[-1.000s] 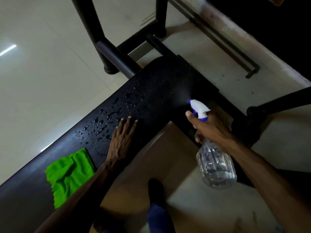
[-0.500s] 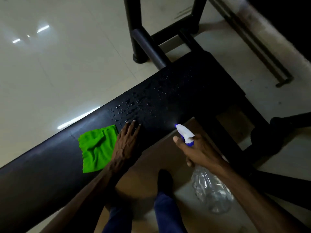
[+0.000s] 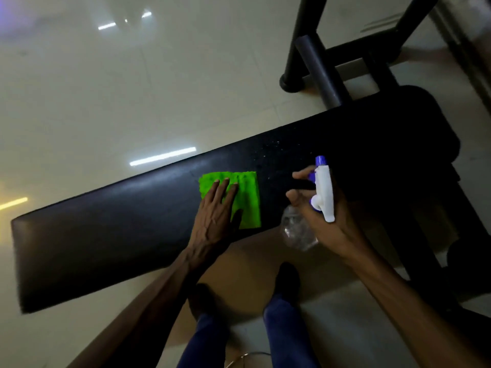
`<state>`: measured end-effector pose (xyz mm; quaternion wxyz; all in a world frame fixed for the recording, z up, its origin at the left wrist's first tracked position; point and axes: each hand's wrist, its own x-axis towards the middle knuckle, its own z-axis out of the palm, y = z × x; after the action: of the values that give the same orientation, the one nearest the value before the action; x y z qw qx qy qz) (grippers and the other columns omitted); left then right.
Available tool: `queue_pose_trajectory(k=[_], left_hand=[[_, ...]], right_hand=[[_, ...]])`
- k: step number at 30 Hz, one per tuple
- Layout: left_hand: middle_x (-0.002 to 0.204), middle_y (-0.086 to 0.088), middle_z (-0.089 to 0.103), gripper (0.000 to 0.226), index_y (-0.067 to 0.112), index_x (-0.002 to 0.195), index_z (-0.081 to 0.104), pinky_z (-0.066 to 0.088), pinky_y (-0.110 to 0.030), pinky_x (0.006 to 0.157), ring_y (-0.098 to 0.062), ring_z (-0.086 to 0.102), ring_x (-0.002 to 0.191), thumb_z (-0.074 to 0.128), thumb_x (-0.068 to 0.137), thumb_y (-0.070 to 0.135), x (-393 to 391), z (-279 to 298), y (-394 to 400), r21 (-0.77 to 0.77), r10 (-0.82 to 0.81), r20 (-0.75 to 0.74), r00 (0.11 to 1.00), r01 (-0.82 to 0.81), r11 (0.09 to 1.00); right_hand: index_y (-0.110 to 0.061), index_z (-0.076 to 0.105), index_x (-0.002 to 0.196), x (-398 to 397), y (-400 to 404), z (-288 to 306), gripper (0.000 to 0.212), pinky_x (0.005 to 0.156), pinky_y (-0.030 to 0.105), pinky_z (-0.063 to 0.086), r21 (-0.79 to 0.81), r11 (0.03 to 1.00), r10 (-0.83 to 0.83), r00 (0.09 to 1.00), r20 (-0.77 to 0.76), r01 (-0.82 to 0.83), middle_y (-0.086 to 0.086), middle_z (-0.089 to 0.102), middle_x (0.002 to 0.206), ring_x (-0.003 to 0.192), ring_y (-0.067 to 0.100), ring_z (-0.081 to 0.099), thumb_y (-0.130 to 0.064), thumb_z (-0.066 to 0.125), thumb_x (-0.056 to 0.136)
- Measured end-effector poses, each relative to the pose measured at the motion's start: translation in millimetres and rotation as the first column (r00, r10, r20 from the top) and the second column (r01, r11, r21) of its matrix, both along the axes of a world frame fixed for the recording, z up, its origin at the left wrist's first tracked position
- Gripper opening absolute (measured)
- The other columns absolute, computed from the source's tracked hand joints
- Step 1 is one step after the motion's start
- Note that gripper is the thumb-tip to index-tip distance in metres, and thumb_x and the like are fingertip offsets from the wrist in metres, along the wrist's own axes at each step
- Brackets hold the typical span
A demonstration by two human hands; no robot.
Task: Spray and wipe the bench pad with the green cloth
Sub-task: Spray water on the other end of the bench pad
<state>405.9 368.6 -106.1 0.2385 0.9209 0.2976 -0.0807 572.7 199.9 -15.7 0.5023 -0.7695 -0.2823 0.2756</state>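
Note:
The long black bench pad (image 3: 111, 229) runs from lower left to upper right, with faint droplets on its right part. A green cloth (image 3: 245, 197) lies flat on it near the front edge. My left hand (image 3: 216, 211) rests palm down on the cloth's left half, fingers spread and flat. My right hand (image 3: 322, 216) holds a clear spray bottle (image 3: 297, 231) by its neck just right of the cloth, its white and purple trigger head (image 3: 324, 187) pointing away from me over the pad.
Black bench frame posts (image 3: 303, 43) and a padded roller (image 3: 318, 70) stand behind the pad at upper right. More dark frame parts (image 3: 430, 235) sit at right. My legs and shoes (image 3: 285, 282) stand on the glossy tiled floor (image 3: 106, 88) below the pad.
My left hand has slid left from the wet pad onto the green cloth. My right hand has brought the bottle closer to the cloth, nozzle tilted up. The view shifted left along the bench.

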Motion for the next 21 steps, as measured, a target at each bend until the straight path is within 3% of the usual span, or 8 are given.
queue_pose_trajectory(k=[5, 9, 14, 18, 21], left_hand=[[0.163, -0.018, 0.033, 0.062, 0.006, 0.154, 0.039, 0.027, -0.047, 0.124, -0.038, 0.025, 0.154, 0.058, 0.101, 0.032, -79.0, 2.8, 32.9, 0.048, 0.094, -0.042, 0.995, -0.092, 0.995], [0.166, -0.018, 0.026, 0.067, 0.007, 0.157, 0.034, 0.024, -0.048, 0.126, -0.038, 0.019, 0.156, 0.059, 0.1, 0.032, -133.5, -2.5, 52.8, 0.028, 0.198, -0.07, 0.978, -0.196, 0.98], [0.171, -0.012, 0.011, 0.071, 0.015, 0.162, 0.019, 0.014, -0.047, 0.129, -0.032, 0.006, 0.159, 0.052, 0.103, 0.037, -180.2, -12.6, 66.7, 0.02, 0.252, -0.073, 0.965, -0.251, 0.968], [0.171, -0.009, 0.009, 0.071, 0.018, 0.162, 0.017, 0.011, -0.046, 0.128, -0.031, 0.004, 0.159, 0.05, 0.103, 0.04, -194.2, -17.7, 71.1, 0.004, 0.243, -0.082, 0.967, -0.243, 0.97], [0.172, -0.008, 0.006, 0.071, 0.018, 0.162, 0.016, 0.009, -0.046, 0.128, -0.031, 0.002, 0.159, 0.048, 0.104, 0.042, -197.0, -20.3, 70.1, -0.018, 0.222, -0.111, 0.969, -0.225, 0.974]], right_hand=[[-0.001, 0.055, 0.128, -57.5, 75.9, 15.1, 0.042, 0.087, 0.006, 0.05, 0.135, 0.991, 0.01, 0.999, -0.044, -0.004, 0.017, 0.066, 0.129, 0.097, -0.013, 0.068, -0.014, 0.073, 0.092], [-0.009, 0.049, 0.128, -95.4, 139.6, 15.0, 0.042, 0.09, 0.016, 0.055, 0.217, 0.975, 0.068, 0.995, -0.07, -0.052, 0.019, 0.057, 0.14, 0.105, 0.013, 0.07, -0.006, 0.073, 0.093], [-0.021, 0.049, 0.129, -135.4, 185.8, 5.2, 0.045, 0.1, 0.047, 0.059, 0.195, 0.957, 0.216, 0.976, 0.017, -0.215, -0.009, 0.056, 0.133, 0.118, 0.025, 0.068, -0.019, 0.076, 0.093], [-0.013, 0.049, 0.135, -152.0, 211.5, 0.2, 0.049, 0.1, 0.048, 0.059, 0.162, 0.944, 0.282, 0.958, 0.057, -0.287, -0.023, 0.053, 0.13, 0.119, 0.016, 0.066, -0.022, 0.076, 0.095], [-0.007, 0.046, 0.139, -155.6, 217.2, -5.0, 0.055, 0.104, 0.048, 0.057, 0.107, 0.956, 0.273, 0.962, 0.025, -0.274, -0.012, 0.053, 0.137, 0.126, 0.02, 0.064, -0.019, 0.076, 0.094]])
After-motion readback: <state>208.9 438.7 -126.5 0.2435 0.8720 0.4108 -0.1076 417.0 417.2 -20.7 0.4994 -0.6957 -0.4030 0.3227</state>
